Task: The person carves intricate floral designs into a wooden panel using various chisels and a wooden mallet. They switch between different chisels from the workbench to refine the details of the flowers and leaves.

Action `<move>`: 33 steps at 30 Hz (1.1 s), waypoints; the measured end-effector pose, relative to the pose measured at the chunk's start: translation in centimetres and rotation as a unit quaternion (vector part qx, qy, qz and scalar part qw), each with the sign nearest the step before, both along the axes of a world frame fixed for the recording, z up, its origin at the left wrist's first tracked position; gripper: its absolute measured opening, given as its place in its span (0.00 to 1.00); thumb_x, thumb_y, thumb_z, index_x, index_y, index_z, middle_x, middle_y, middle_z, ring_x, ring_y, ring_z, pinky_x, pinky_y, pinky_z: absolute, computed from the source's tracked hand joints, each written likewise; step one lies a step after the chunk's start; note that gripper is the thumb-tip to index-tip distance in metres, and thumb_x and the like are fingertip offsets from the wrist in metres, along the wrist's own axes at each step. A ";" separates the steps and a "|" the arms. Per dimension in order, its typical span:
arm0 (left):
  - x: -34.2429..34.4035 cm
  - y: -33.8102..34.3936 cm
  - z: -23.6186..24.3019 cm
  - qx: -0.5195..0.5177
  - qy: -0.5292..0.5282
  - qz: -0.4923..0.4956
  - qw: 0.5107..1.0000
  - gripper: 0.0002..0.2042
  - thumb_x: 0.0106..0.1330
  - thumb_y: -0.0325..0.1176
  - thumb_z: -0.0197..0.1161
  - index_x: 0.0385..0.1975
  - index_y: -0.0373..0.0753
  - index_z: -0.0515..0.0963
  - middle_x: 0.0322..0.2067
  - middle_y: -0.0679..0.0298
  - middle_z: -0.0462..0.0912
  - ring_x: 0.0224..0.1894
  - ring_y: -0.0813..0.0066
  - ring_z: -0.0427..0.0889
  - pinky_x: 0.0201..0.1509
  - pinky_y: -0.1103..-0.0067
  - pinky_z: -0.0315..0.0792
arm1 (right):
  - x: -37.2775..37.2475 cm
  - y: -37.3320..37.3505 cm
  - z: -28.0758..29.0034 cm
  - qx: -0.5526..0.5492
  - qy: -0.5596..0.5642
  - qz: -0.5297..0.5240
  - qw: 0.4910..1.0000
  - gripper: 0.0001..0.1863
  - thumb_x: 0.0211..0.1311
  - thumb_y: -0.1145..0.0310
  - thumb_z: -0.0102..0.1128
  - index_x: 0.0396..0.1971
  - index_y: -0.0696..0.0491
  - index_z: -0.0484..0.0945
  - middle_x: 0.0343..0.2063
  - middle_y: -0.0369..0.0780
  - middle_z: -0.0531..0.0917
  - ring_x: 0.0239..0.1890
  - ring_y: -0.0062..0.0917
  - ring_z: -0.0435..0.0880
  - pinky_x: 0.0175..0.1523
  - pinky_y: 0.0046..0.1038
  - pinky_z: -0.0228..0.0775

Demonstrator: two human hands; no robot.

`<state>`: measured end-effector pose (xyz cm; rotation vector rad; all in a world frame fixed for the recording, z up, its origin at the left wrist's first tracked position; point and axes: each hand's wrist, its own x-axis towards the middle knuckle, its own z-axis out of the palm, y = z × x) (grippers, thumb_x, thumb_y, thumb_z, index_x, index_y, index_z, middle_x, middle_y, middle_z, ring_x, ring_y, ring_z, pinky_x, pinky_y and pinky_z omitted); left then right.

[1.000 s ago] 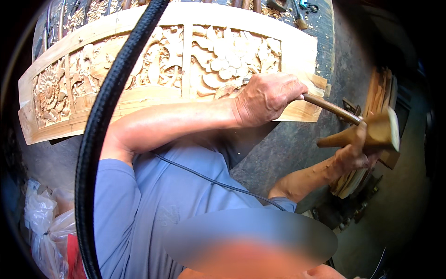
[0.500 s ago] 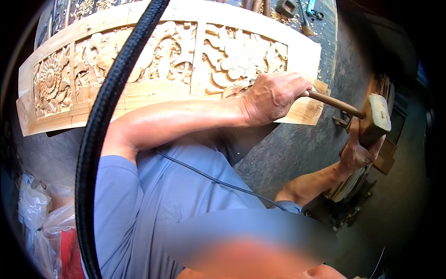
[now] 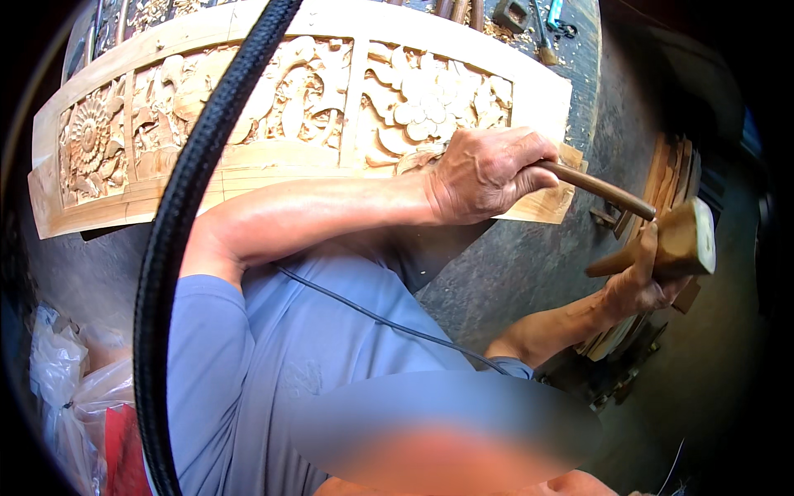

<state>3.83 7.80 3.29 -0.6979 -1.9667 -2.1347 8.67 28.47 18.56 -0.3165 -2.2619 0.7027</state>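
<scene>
Pale wood, the carved panel (image 3: 354, 107) lay on the counter (image 3: 584, 78), left hand (image 3: 488, 175) clasping a chisel (image 3: 600, 188) over its right section, right hand (image 3: 641, 285) gripping a mallet (image 3: 680, 240) near the chisel's outer end.

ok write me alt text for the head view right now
A person's left hand holds a wooden-handled tool over a carved wood panel, while the right hand holds a wooden mallet near the tool's outer end. Beyond the panel, wood shavings and a brush lie on a bench.
</scene>
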 end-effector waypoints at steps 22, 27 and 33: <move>0.8 -0.9 -0.8 -0.060 0.226 -0.124 0.964 0.11 0.74 0.41 0.67 0.36 0.41 0.77 0.27 0.64 0.70 0.26 0.68 0.78 0.27 0.70 0.74 | 6.4 -2.3 -4.8 -0.175 0.014 -0.052 0.983 0.31 0.58 0.75 0.67 0.63 0.68 0.74 0.48 0.53 0.86 0.37 0.30 0.87 0.39 0.28 0.82; 0.9 -0.9 -0.7 -0.072 0.213 -0.129 0.966 0.12 0.74 0.42 0.66 0.35 0.42 0.75 0.28 0.64 0.71 0.28 0.67 0.79 0.27 0.71 0.76 | 6.5 -2.3 -4.7 -0.179 0.019 -0.067 0.981 0.35 0.55 0.72 0.68 0.65 0.66 0.73 0.47 0.52 0.86 0.37 0.30 0.87 0.40 0.29 0.83; 1.0 -0.8 -1.0 -0.081 0.196 -0.117 0.970 0.12 0.74 0.42 0.66 0.35 0.43 0.76 0.28 0.64 0.71 0.27 0.67 0.79 0.27 0.71 0.75 | 6.6 -1.7 -5.1 -0.170 0.025 -0.042 0.984 0.31 0.57 0.76 0.67 0.63 0.67 0.74 0.48 0.53 0.86 0.37 0.29 0.88 0.38 0.26 0.82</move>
